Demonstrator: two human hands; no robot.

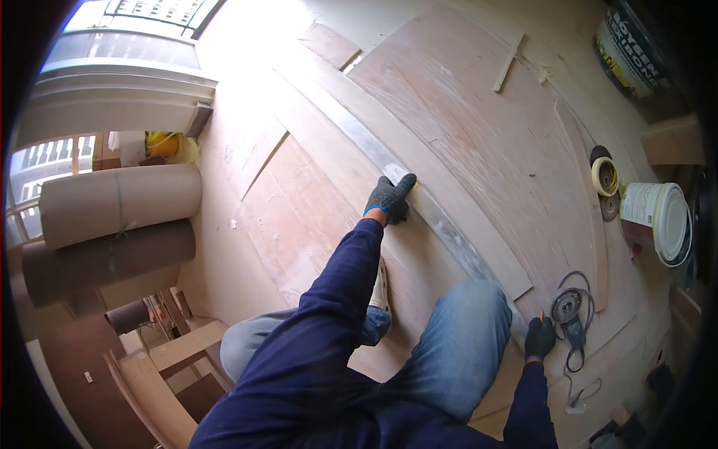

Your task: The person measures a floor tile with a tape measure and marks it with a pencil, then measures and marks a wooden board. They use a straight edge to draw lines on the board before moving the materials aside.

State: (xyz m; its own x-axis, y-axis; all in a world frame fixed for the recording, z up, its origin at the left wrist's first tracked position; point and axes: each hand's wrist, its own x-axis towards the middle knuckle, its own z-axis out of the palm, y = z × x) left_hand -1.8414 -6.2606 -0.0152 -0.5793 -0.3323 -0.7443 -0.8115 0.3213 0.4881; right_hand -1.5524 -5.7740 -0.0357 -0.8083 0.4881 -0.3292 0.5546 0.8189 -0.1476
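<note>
On plywood sheet (464,112), left hand (389,198) presses flat on metal straightedge (449,228); right hand (540,338) fingers clenched around pencil (541,316). Light pressure could let the straightedge slip.

Left hand (389,198) outstretched, flat — right hand (540,338) fisted.

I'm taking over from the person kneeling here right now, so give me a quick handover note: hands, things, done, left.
Left hand: gloved, pressed flat on the straightedge, which lies diagonally across the plywood.
Right hand: gloved, closed on what looks like a pencil, at the straightedge's near end.
Grinder: on the floor beside that hand, untouched.
Done: straightedge laid and held down.
Left: no drawn line shows along it yet.
</note>
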